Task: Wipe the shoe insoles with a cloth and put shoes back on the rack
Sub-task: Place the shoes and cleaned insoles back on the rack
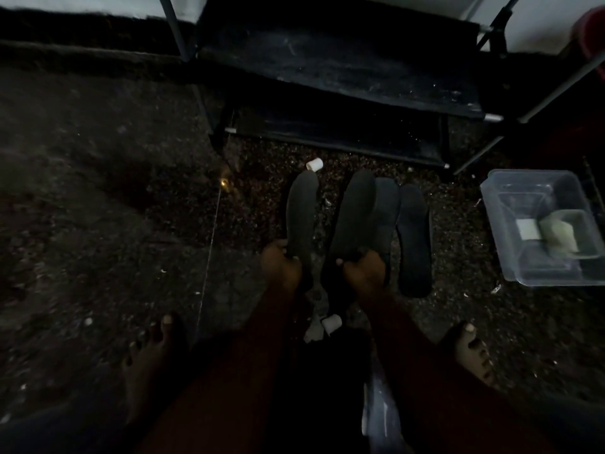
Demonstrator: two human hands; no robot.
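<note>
left hand [281,263] pinching heel of left insole [302,211] | right hand [363,270] gripping heel of right insole [355,214], both pointing toes-first at shoe rack [343,77] | likely handling light, thin, bendy; heel grip suiting, toes probably drooping

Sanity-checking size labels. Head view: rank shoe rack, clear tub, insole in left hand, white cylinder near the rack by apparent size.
1. shoe rack, cut off at the top
2. clear tub, cut off at the right
3. insole held by the left hand
4. white cylinder
No close calls.
</note>
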